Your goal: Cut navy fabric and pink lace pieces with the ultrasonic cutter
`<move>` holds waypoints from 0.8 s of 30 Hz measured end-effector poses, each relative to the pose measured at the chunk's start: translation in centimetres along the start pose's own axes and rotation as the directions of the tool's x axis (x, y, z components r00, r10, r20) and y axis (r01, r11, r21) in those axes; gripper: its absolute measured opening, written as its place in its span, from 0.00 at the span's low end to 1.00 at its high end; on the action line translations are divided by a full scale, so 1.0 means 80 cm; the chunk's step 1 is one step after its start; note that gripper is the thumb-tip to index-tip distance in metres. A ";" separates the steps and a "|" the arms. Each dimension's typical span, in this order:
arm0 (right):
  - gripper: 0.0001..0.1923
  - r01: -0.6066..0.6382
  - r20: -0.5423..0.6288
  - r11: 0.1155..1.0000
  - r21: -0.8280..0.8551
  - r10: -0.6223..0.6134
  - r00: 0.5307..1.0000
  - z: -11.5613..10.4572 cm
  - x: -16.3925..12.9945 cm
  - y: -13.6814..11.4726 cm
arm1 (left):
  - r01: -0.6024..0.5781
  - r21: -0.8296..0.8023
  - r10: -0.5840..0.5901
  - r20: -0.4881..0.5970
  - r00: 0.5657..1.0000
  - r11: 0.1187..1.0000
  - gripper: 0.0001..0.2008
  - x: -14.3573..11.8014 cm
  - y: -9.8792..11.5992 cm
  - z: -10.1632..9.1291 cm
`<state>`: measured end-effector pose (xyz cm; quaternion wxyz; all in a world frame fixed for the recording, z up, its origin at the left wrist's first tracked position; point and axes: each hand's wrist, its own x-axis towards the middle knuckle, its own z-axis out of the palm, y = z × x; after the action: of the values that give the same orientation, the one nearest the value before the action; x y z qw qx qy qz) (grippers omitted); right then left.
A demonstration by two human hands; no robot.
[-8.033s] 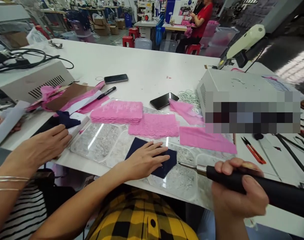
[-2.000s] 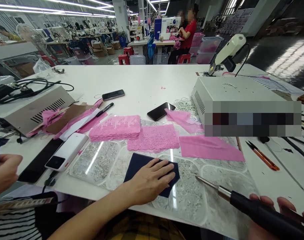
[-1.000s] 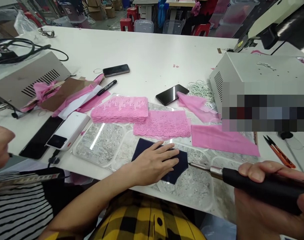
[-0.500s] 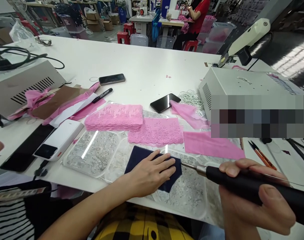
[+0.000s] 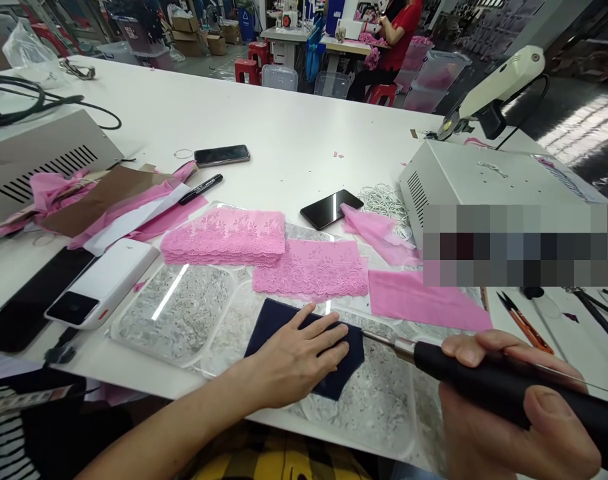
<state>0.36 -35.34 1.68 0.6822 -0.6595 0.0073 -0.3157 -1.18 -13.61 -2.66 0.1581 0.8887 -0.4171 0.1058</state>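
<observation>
My left hand [image 5: 295, 355] lies flat, fingers spread, on a dark navy fabric piece [image 5: 267, 325] that rests on a glass plate [image 5: 184, 313]. My right hand [image 5: 504, 417] grips the black handle of a hot cutting tool [image 5: 489, 383]. Its thin metal tip [image 5: 379, 339] touches the right edge of the navy piece, just beyond my left fingertips.
Pink lace pieces [image 5: 224, 235] and plain pink fabric [image 5: 424, 300] lie beyond the navy piece. A white control box [image 5: 479, 180] stands at right, a grey one [image 5: 39, 160] at left. Two phones [image 5: 331, 208], a marker [image 5: 201, 189], a power bank [image 5: 101, 283] and snips [image 5: 524, 322] lie around.
The view has shifted slightly. The tool tip has stayed at the right edge of the navy piece. The neighbour's hand at the left edge has gone from view.
</observation>
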 end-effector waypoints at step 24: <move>0.14 0.012 -0.076 0.987 0.162 0.001 0.997 -0.002 0.009 0.011 | -0.009 0.026 0.009 -0.018 1.000 1.000 0.14 0.002 -0.001 -0.003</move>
<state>1.19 -35.88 1.13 0.7321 -0.5891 0.0056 -0.3420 -1.05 -13.61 -2.41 0.1497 0.8879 -0.4182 0.1201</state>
